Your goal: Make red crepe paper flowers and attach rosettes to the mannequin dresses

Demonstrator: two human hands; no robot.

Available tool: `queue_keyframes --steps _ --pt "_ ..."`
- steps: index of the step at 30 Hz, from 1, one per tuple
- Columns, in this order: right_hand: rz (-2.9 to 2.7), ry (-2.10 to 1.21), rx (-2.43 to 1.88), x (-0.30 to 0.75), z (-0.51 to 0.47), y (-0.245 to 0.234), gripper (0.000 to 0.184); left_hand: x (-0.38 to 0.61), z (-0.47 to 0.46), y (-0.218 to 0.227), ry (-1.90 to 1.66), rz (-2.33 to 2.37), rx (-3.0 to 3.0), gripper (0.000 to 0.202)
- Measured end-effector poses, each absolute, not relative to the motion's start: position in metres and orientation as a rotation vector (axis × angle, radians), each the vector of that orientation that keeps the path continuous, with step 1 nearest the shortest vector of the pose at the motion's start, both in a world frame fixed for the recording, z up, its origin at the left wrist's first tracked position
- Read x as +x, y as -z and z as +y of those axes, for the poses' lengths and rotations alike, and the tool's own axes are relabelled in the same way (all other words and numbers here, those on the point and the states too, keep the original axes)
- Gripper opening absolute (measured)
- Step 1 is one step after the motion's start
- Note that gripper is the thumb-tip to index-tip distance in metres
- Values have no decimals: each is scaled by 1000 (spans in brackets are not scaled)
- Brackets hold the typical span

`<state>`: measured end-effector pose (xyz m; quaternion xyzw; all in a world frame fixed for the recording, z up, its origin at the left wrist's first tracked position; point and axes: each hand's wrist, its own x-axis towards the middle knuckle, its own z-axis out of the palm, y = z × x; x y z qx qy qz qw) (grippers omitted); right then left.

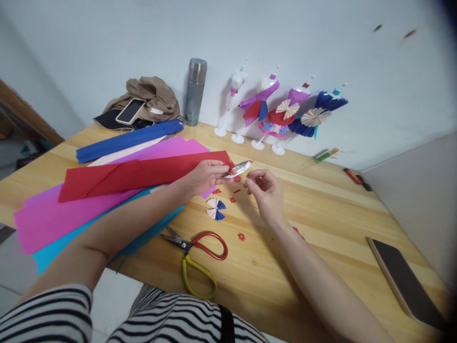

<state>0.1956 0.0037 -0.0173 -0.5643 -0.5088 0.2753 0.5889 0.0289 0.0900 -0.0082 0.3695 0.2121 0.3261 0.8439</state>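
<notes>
My left hand (209, 177) is closed around a small silver-and-white tube (240, 168) whose end shows an orange-red tip. Just to the right, my right hand (266, 193) has its fingers curled into a pinch; whatever may be between them is too small to tell. Beneath the hands lie small red paper flowers (242, 237) and scraps. A round pleated rosette (216, 209) in cream and blue rests on the table below my left hand. A long folded sheet of red crepe paper (103, 178) lies behind my left wrist.
Scissors (185, 245) with red and yellow handles lie near the front edge. Several paper-dressed doll stands (285, 114) line the wall beside a thermos (196, 93). Blue crepe paper (128, 140), a phone (131, 111) on cloth, and a dark tablet-like device (403, 281) are around.
</notes>
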Motion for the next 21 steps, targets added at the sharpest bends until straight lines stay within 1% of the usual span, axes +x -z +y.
queue_keyframes --steps 4,12,14,18,21 --pt "-1210 -739 -1333 187 7 21 17 31 85 6 -681 427 757 10" --pt "-1350 -789 -1352 195 5 36 25 25 90 -8 -748 507 731 19" --pt "-1457 -759 -1372 198 5 40 25 24 92 -9 -764 514 719 19" --pt "-1765 -606 -1382 195 13 44 17 24 94 -9 -770 494 707 20" --pt "-2018 -498 -1328 188 21 45 18 23 94 -9 -769 485 710 21"
